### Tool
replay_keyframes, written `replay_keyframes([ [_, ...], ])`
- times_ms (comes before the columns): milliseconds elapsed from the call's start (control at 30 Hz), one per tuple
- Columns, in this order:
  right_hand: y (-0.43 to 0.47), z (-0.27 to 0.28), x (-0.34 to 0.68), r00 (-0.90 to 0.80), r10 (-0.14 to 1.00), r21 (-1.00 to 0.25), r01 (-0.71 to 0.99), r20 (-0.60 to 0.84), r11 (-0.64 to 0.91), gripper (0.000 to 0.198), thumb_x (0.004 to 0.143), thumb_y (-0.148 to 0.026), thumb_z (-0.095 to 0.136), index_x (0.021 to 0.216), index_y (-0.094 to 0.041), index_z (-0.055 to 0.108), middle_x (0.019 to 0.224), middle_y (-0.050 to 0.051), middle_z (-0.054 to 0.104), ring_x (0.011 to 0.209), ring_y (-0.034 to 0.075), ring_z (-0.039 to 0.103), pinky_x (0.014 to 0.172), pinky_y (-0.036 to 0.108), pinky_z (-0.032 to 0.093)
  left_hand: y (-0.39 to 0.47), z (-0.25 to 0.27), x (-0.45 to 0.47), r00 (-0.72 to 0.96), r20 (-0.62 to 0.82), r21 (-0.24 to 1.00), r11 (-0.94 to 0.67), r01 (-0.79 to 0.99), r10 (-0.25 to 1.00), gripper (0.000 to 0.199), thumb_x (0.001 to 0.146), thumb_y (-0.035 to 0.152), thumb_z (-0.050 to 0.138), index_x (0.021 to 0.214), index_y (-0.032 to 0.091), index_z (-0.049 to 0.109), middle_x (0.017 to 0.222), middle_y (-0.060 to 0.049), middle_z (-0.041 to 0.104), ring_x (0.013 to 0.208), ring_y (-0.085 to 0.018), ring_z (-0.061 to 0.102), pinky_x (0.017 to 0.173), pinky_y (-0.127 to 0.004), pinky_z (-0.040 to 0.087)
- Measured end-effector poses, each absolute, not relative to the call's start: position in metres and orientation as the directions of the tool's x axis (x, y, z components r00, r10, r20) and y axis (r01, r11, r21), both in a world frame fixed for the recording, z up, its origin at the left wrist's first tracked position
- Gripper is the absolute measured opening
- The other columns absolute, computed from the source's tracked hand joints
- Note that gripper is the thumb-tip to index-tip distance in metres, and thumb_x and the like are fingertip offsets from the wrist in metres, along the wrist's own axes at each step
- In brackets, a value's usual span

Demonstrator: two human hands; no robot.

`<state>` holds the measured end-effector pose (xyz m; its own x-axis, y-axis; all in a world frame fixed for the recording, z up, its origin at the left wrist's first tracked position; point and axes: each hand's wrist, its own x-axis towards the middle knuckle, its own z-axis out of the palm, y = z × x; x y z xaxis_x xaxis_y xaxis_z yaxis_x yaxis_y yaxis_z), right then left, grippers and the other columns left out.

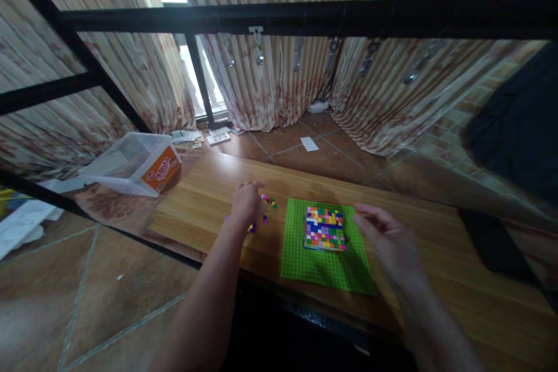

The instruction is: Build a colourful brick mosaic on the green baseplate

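A green studded baseplate (296,264) lies on the wooden tabletop. On it sits a square block of small multicoloured building bricks (325,229), stacked more than one layer high. My left hand (247,203) is low over the table left of the plate, among loose bricks (269,201) in pink, green and yellow. A few purple and yellow bricks (251,228) lie beside my left wrist. Its fingertips are mostly hidden behind the hand. At the plate's right edge is my right hand (387,238), thumb and forefinger pinched together. Whatever they may hold is too small to make out.
A dark phone-like slab (499,244) lies at the table's right. Beyond the left end stands a clear plastic box (126,165) with an orange label. A black metal bar (279,20) crosses in front of the curtains (279,81). White paper (309,144) lies on the tiled floor.
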<state>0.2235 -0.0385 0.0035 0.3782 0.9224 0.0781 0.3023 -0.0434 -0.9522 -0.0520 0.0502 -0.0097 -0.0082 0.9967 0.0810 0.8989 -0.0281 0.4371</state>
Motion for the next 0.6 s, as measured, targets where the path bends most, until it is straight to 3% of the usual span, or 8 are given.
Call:
replay_keyframes([
  [200, -0.040, 0.005, 0.218, 0.345, 0.937, -0.951, 0.304, 0.054, -0.057, 0.038, 0.070, -0.049, 0.071, 0.096, -0.022, 0.076, 0.079, 0.005, 0.074, 0.067, 0.019, 0.063, 0.061, 0.032, 0.048, 0.054, -0.015, -0.061, 0.218, -0.050, 0.342, -0.188, 0.921, 0.975, 0.039, 0.067, 0.005, 0.069, 0.100, 0.022, 0.077, 0.106, -0.011, 0.073, 0.103, -0.028, 0.064, 0.091, -0.037, 0.050],
  [400, -0.040, 0.000, 0.217, 0.321, 0.947, -0.956, 0.286, 0.034, -0.062, 0.034, 0.073, -0.047, 0.073, 0.095, -0.021, 0.077, 0.078, 0.006, 0.075, 0.069, 0.020, 0.066, 0.063, 0.033, 0.050, 0.050, -0.014, -0.054, 0.222, -0.085, 0.306, -0.186, 0.934, 0.971, 0.039, 0.062, 0.008, 0.075, 0.098, 0.024, 0.078, 0.111, -0.011, 0.072, 0.104, -0.030, 0.064, 0.088, -0.036, 0.050],
  [600, -0.041, 0.001, 0.211, 0.285, 0.958, -0.959, 0.280, 0.035, -0.049, 0.034, 0.073, -0.048, 0.073, 0.094, -0.021, 0.077, 0.082, 0.007, 0.077, 0.072, 0.022, 0.069, 0.065, 0.034, 0.052, 0.041, -0.002, -0.055, 0.238, -0.239, 0.288, -0.165, 0.943, 0.941, 0.032, 0.060, 0.013, 0.081, 0.089, 0.026, 0.078, 0.101, -0.005, 0.077, 0.102, -0.028, 0.067, 0.088, -0.036, 0.048],
])
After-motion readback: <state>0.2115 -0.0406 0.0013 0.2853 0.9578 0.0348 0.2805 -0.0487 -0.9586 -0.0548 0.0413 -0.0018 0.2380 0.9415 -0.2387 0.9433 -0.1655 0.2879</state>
